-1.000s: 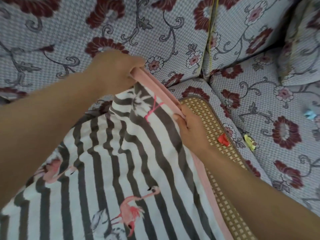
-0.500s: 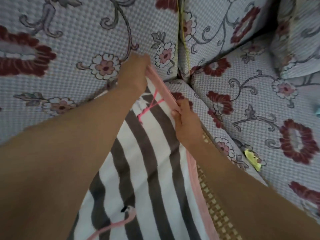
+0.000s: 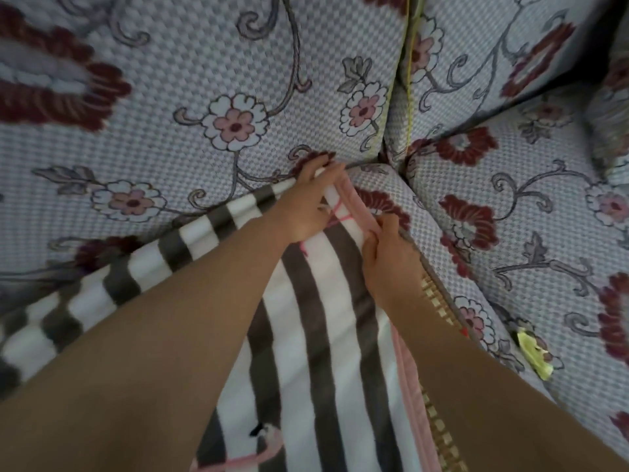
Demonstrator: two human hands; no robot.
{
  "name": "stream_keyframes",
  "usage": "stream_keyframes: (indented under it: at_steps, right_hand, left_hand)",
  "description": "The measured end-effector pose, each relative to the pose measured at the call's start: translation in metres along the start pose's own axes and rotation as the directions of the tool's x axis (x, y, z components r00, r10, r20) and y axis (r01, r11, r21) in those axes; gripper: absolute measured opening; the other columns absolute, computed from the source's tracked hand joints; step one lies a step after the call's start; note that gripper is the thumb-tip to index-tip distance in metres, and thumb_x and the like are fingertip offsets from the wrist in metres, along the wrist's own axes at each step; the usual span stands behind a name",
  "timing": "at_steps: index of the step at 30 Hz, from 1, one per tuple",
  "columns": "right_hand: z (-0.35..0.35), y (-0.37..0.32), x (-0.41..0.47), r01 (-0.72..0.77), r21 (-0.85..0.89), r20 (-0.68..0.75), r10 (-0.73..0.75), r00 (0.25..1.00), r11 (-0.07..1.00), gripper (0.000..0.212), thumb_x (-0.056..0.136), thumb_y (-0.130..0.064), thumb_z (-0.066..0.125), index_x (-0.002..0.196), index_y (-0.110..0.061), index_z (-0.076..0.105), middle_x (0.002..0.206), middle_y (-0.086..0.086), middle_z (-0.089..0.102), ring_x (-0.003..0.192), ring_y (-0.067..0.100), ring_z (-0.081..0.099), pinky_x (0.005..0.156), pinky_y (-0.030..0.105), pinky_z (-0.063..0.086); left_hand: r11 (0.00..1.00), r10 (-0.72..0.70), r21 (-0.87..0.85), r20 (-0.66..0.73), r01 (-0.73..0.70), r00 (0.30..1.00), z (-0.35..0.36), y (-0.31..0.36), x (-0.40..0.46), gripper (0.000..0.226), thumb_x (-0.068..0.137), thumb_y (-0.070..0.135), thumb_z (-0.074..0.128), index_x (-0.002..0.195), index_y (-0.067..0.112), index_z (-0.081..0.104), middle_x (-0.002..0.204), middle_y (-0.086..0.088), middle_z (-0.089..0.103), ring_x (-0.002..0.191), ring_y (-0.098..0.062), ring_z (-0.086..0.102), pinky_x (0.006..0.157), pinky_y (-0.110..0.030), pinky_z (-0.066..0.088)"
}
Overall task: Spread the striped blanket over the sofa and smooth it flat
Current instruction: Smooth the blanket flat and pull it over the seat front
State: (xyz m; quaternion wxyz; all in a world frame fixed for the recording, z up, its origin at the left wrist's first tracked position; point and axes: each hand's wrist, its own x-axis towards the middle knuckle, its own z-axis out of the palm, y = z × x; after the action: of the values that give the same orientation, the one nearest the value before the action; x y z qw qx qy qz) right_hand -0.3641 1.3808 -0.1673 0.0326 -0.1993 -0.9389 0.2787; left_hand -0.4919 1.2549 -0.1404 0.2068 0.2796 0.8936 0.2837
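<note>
The striped blanket (image 3: pixel 320 321), grey and white with a pink border and pink flamingo prints, lies over the sofa seat (image 3: pixel 531 253), its far edge against the floral back cushion (image 3: pixel 211 97). My left hand (image 3: pixel 306 202) grips the blanket's far corner where seat and back cushion meet. My right hand (image 3: pixel 388 253) pinches the pink border on the blanket's right side, just below that corner. Both forearms cover much of the blanket.
A woven bamboo mat (image 3: pixel 439 311) shows along the blanket's right edge. A small yellow object (image 3: pixel 534 352) lies on the seat cushion to the right. A second back cushion (image 3: pixel 493 56) meets the first at a vertical seam.
Both hands have carried the blanket's corner farther back, into the crease under the back cushion. The view has closed in, and the blanket covers more of the bamboo mat.
</note>
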Motion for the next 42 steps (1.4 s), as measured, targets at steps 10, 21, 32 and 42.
stream_keyframes:
  at_steps: [10, 21, 32, 42]
  right_hand:
    - [0.013, -0.113, -0.038, 0.444, -0.366, 0.269, -0.363, 0.892, 0.818, 0.065, 0.078, -0.011, 0.055, 0.14, -0.013, 0.037, 0.151, 0.012, 0.033, 0.138, 0.035, 0.031, 0.108, 0.053, 0.027]
    - [0.079, -0.27, -0.139, 0.765, -0.02, 0.66, -0.566, 0.494, 0.644, 0.05, 0.096, -0.025, 0.043, 0.145, -0.023, 0.031, 0.157, -0.001, 0.024, 0.145, 0.021, 0.021, 0.114, 0.043, 0.018]
    - [0.179, -0.406, -0.184, 0.775, 0.005, 0.484, -0.68, 0.551, 0.632, 0.026, 0.094, -0.021, 0.045, 0.116, -0.019, 0.061, 0.12, 0.004, 0.062, 0.114, 0.029, 0.051, 0.094, 0.04, 0.038]
    - [0.278, -0.438, -0.171, 0.575, -0.257, 0.604, -0.335, 0.723, 0.777, 0.044, 0.096, -0.024, 0.042, 0.14, -0.024, 0.039, 0.136, 0.015, 0.052, 0.117, 0.037, 0.054, 0.091, 0.042, 0.046]
  left_hand:
    - [0.953, -0.293, 0.033, -0.158, 0.302, 0.943, -0.041, -0.061, -0.187, 0.056, 0.091, -0.001, 0.044, 0.144, 0.016, 0.035, 0.153, -0.002, 0.03, 0.14, -0.02, 0.031, 0.114, -0.022, 0.019]
    - [0.721, -0.677, -0.048, -0.262, 0.692, 0.687, -0.132, -0.154, -0.424, 0.047, 0.091, 0.001, 0.045, 0.136, 0.015, 0.048, 0.14, -0.011, 0.05, 0.127, -0.027, 0.047, 0.105, -0.026, 0.031]
    - [0.571, -0.755, -0.067, -0.435, 0.818, 0.491, -0.176, -0.287, -0.547, 0.049, 0.09, 0.002, 0.045, 0.137, 0.017, 0.047, 0.138, -0.013, 0.049, 0.122, -0.034, 0.05, 0.101, -0.043, 0.042]
    - [0.561, -0.737, 0.068, -0.414, 0.825, 0.535, -0.206, -0.407, -0.561, 0.057, 0.092, 0.006, 0.045, 0.143, 0.027, 0.034, 0.141, -0.011, 0.041, 0.124, -0.037, 0.047, 0.098, -0.049, 0.045]
